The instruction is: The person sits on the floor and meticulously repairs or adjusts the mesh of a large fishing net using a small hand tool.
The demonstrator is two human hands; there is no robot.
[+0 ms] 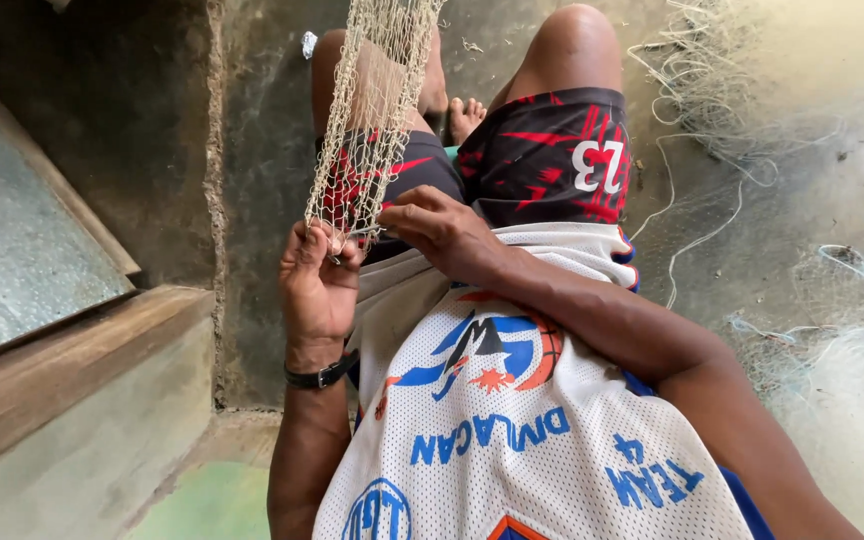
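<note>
A strip of pale knotted netting (370, 110) hangs stretched from the top of the view down to my lap. My left hand (318, 283), with a black band on the wrist, pinches the net's lower edge between thumb and fingers. Just to the right, my right hand (439, 232) has its fingers closed at the same lower edge, on something thin that I cannot make out. Both hands sit over my thighs, which wear dark shorts with red marks (542, 155). I wear a white mesh jersey (512, 420).
A wooden step or bench edge (62, 370) and a grey sheet (22, 240) lie at the left. A concrete wall (252, 200) stands ahead. Loose pale line and heaped netting (732, 130) cover the floor at the right. My bare foot (466, 117) shows between my knees.
</note>
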